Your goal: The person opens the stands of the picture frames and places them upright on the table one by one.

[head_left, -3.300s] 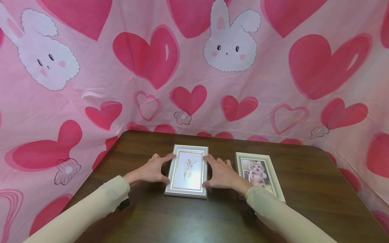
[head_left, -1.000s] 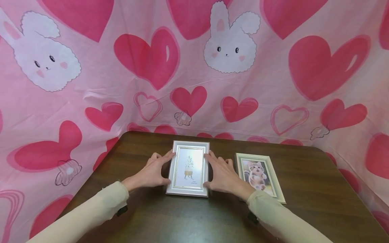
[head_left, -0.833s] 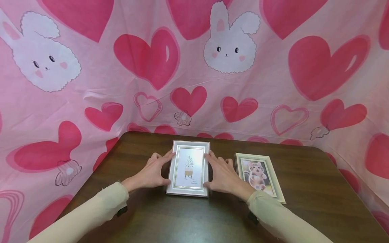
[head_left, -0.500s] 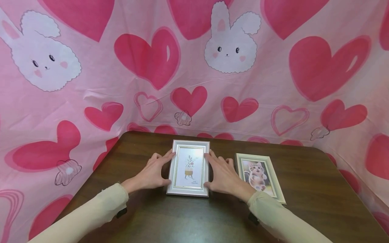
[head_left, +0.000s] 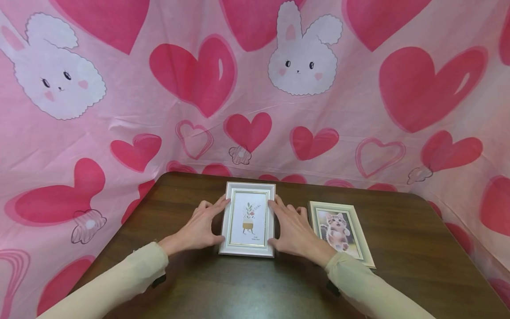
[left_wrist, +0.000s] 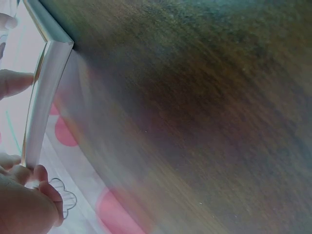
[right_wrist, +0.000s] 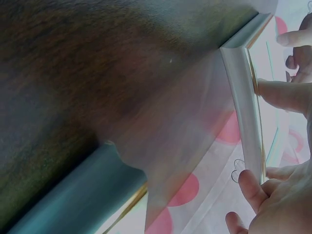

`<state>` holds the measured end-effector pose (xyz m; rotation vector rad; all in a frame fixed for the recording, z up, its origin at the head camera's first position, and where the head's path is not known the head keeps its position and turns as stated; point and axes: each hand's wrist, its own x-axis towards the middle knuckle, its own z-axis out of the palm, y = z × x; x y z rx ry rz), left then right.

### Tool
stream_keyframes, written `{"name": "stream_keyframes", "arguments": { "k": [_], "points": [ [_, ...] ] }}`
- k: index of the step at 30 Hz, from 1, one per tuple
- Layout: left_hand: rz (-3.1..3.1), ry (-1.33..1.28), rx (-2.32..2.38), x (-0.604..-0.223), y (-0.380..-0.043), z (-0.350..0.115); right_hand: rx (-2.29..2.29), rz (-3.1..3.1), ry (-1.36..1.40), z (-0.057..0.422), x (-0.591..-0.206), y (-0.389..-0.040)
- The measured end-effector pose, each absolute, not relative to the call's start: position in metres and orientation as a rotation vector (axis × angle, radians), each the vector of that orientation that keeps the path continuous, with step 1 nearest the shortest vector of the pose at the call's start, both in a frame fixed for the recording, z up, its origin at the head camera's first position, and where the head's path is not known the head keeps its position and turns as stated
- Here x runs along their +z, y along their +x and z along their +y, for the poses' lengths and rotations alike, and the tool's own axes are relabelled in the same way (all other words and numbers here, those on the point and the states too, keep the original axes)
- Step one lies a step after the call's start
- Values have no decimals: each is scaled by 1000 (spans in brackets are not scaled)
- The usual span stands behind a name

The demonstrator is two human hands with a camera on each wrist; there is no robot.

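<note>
A white picture frame (head_left: 249,219) with a gold inner line and a potted-plant print tilts up toward me, its far end raised and its near edge low at the table. My left hand (head_left: 195,228) grips its left side, thumb low and index finger high on the border. On the right side my right hand (head_left: 296,232) holds it the same way. The left wrist view shows the frame's edge (left_wrist: 44,97) between thumb and fingers of the left hand (left_wrist: 27,207). Curled fingers of the right hand (right_wrist: 287,204) reach behind the frame (right_wrist: 243,92) in the right wrist view.
A cream picture frame (head_left: 360,241) with a kitten photo lies flat at the right, partly behind my right wrist. The dark wooden table (head_left: 223,288) has rounded far corners. A pink cloth (head_left: 255,102) with hearts and rabbits hangs around it.
The white frame's far end has risen from nearly flat, both hands moving with it. Glare has left the glass, so the plant print shows clearly. The kitten frame has stayed put.
</note>
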<state>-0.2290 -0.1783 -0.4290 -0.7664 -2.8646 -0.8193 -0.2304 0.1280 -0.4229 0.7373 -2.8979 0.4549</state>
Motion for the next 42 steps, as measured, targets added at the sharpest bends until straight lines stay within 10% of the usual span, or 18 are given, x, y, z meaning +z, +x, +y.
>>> {"name": "stream_keyframes", "arguments": {
  "k": [42],
  "points": [
    [-2724, -736, -723, -429, -217, -173, 382, -2808, 736, 129, -423, -225]
  ]
}}
